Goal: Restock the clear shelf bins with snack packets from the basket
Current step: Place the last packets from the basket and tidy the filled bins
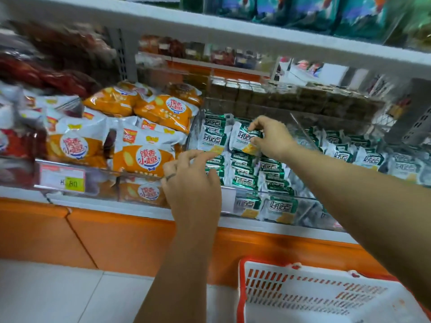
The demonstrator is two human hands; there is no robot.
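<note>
A clear shelf bin (312,202) in the middle holds several green-and-white snack packets (242,173) stacked in rows. My right hand (271,136) reaches over the bin and pinches the right edge of one green-and-white packet (242,138) standing on top of the stack. My left hand (193,180) hovers at the bin's front left corner, its fingers curled against the packets there; I cannot tell whether it grips one. The red-and-white basket (303,297) sits on the floor at the lower right, and no packets show in its visible part.
Orange-and-white snack bags (144,152) fill the bin to the left, with a price tag (63,180) on its front. Brown blocks (279,99) fill the bin behind. An upper white shelf (210,26) overhangs. The shelf base (116,238) is orange.
</note>
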